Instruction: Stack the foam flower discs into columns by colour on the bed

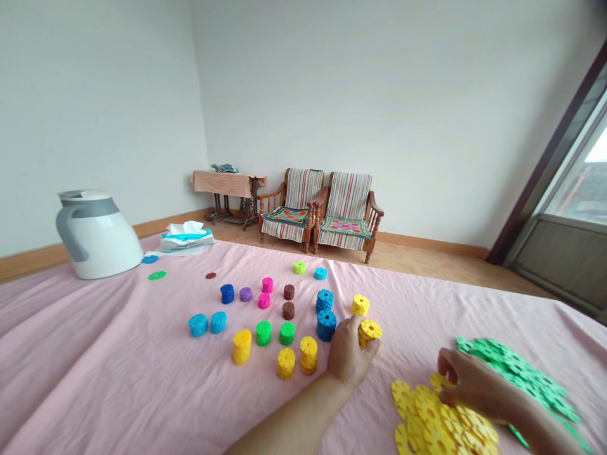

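Note:
My left hand (348,355) is wrapped round a stack of yellow notched discs (370,331), beside a dark blue stack (326,325). Another yellow stack (360,304) stands just behind it. Over a loose pile of yellow notched discs (429,420), my right hand (478,385) has its fingers closed on a yellow disc (440,382). A heap of green notched discs (516,366) lies behind and to the right of that hand, partly covered by the arm.
Several short stacks in green (263,333), yellow (241,347), light blue (198,325), brown and pink stand on the pink cloth (156,379). A white jug (102,234) and a tissue box (187,239) are at the back left. Two chairs (345,212) stand beyond.

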### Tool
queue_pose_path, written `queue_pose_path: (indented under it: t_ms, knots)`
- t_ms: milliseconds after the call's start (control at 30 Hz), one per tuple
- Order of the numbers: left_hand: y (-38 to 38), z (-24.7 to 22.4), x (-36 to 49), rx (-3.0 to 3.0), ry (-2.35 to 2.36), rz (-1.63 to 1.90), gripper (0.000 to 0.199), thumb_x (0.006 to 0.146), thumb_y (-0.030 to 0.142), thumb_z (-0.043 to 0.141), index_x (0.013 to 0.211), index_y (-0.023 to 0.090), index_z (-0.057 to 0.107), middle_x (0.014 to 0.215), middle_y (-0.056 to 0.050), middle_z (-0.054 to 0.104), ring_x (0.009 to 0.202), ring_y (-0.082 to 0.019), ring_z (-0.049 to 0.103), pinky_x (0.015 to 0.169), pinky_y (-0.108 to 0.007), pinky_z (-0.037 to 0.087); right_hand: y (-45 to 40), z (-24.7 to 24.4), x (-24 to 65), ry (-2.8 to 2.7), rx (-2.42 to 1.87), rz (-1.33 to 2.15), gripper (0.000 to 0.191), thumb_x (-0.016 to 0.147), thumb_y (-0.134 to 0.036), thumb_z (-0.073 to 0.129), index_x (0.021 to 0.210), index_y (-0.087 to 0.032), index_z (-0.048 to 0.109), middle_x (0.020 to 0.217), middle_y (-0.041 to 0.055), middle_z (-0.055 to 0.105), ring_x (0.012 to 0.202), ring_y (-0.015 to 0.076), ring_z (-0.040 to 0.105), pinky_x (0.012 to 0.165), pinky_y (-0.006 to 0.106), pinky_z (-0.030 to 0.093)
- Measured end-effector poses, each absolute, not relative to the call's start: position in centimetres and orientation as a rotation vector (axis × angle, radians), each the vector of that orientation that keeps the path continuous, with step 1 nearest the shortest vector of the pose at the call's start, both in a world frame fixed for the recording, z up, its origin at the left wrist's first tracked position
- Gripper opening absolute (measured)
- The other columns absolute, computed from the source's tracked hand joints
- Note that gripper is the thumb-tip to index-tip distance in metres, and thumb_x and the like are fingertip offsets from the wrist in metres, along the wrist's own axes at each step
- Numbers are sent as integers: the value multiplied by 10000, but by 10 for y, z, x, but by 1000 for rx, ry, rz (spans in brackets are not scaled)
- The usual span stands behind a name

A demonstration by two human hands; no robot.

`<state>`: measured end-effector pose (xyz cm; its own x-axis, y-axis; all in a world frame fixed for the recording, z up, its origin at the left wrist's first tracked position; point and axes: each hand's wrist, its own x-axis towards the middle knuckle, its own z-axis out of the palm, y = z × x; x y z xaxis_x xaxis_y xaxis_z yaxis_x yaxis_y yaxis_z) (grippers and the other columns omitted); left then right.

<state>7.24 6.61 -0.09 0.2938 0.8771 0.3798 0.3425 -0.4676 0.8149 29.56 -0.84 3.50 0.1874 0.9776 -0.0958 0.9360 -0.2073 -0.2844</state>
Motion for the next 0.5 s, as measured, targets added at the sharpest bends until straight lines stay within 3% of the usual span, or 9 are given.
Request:
queue_pose_path:
  t_ms: [167,333,500]
  knots:
    - [66,0,72,1955,1081,1137,334,728,252,658,1049,182,602,1009,-72,644,964,-249,570,858,-345,431,-6,40,296,-1839,-2123,400,47,563,-203,604,550,-191,560,580,24,631,580,161,525,550,265,344]
    - [63,2,72,1945,1093,1137,289,726,251,666,1002,186,606,956,-58,642,922,-238,570,824,-329,434,8,51,272,-1540,-1774,634,222,676,-396,624,595,-189,614,492,-8,595,505,131,521,494,243,348]
    - [62,5,71,1946,1092,1128,265,731,262,665,975,182,599,937,-62,639,893,-240,576,773,-316,440,26,49,230,-1104,-1508,849,343,612,-456,705,752,-150,637,561,28,655,533,135,593,478,216,398]
